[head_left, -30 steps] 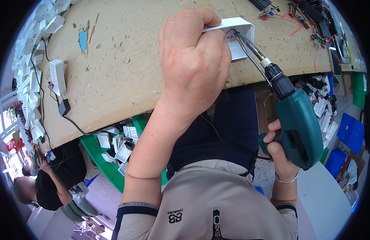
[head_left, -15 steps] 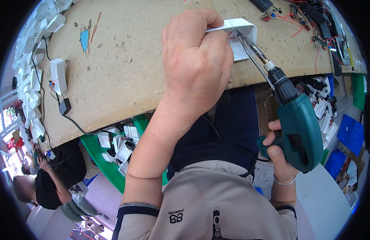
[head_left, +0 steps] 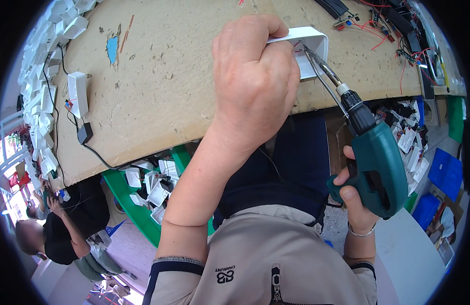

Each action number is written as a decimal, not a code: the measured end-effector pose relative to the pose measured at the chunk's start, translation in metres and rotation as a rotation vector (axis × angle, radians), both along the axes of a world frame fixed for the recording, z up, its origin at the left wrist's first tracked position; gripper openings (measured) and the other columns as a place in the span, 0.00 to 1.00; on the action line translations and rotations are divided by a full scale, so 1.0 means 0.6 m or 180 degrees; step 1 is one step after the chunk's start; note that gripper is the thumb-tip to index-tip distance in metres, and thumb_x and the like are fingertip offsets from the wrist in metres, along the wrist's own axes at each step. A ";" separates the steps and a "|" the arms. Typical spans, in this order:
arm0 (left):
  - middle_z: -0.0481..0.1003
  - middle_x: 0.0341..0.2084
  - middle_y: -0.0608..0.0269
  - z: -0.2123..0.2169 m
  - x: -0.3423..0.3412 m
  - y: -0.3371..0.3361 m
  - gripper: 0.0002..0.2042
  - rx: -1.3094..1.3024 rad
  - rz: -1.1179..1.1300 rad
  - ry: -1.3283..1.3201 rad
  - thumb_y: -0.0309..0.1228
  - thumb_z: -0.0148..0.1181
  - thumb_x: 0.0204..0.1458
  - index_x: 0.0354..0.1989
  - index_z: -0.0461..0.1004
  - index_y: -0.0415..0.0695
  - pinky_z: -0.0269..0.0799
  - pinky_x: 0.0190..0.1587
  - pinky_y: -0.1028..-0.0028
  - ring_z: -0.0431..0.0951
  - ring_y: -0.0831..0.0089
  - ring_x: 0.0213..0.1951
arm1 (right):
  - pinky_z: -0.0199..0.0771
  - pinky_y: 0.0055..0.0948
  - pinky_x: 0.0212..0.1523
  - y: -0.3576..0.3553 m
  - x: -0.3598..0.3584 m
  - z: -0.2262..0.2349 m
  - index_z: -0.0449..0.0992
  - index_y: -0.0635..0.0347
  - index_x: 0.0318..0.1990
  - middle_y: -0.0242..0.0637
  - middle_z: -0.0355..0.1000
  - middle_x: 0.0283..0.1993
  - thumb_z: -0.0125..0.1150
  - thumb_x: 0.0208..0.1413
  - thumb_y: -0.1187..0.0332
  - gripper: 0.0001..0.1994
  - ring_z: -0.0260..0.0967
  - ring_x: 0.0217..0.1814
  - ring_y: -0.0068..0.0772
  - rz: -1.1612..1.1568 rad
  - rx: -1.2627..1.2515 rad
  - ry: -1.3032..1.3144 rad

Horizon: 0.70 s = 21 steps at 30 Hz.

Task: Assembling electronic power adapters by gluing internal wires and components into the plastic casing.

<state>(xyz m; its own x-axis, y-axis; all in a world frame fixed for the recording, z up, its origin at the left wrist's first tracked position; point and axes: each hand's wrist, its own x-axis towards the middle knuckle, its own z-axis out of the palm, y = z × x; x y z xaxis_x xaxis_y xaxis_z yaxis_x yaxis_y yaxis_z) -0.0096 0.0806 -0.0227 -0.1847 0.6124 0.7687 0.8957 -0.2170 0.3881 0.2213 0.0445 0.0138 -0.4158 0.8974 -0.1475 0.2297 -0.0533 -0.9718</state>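
Observation:
My left hand (head_left: 256,76) is closed on a white plastic housing (head_left: 312,36), gripping it by its left side above the worn tabletop. Its open side faces me, and small red wire ends show inside. In my right hand (head_left: 354,195) is a dark green pistol-shaped soldering gun (head_left: 381,168), my fingers wrapped round its handle and trigger. The gun's metal tip and the thin feed tube beside it reach into the housing, close to the wires. Whether the tip touches them I cannot tell. My left fingertips are partly hidden behind the hand.
White housings (head_left: 41,96) are heaped along the table's left edge, near one wired housing (head_left: 78,95). Circuit boards with red wires (head_left: 385,33) lie at the far right. Below the table edge, a green bin (head_left: 133,208) holds more housings. A co-worker (head_left: 62,229) sits at left.
The view has shifted slightly. My left hand, the housing and the gun hold nearly the same places, with the tip still inside the housing.

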 end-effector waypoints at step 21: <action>0.65 0.30 0.54 0.045 0.015 -0.059 0.05 0.0325 -0.0293 -0.1128 0.18 0.55 0.35 0.22 0.68 0.34 0.64 0.35 0.68 0.66 0.59 0.34 | 0.67 0.30 0.45 -0.016 0.063 0.002 0.58 0.69 0.52 0.46 0.64 0.49 0.51 0.49 0.76 0.20 0.66 0.45 0.34 0.0431 0.1319 -0.0954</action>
<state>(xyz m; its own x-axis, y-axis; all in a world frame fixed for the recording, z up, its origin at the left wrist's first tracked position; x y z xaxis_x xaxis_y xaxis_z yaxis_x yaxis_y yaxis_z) -0.0009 0.0454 0.0046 -0.3980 0.5623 0.7249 0.6846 -0.3439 0.6427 0.2592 0.0350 0.0149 -0.5261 0.8469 0.0780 0.4789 0.3708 -0.7957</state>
